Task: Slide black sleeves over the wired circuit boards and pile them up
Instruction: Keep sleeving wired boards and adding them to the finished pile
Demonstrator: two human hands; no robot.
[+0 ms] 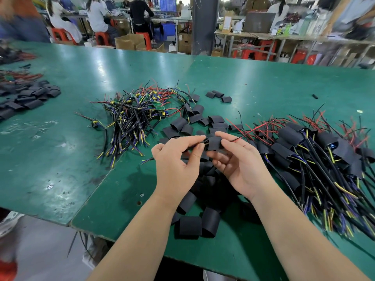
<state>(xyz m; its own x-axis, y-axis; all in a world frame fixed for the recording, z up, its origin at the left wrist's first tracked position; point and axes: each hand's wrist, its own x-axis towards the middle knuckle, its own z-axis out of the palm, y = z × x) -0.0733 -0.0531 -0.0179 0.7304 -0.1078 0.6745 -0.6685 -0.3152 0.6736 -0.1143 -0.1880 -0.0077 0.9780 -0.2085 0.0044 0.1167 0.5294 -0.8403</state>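
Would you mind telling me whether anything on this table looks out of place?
Mostly no. One small black piece lies alone at the far right, and a few wires hang below the table's near edge.

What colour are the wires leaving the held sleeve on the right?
One red, one black: the wires, best seen in the head view.

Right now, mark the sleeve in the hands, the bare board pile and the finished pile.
held sleeve (pixel 213 143): head view, its black face.
bare board pile (pixel 140 112): head view, the tangle's middle.
finished pile (pixel 287 133): head view, a sleeved board's black cover.
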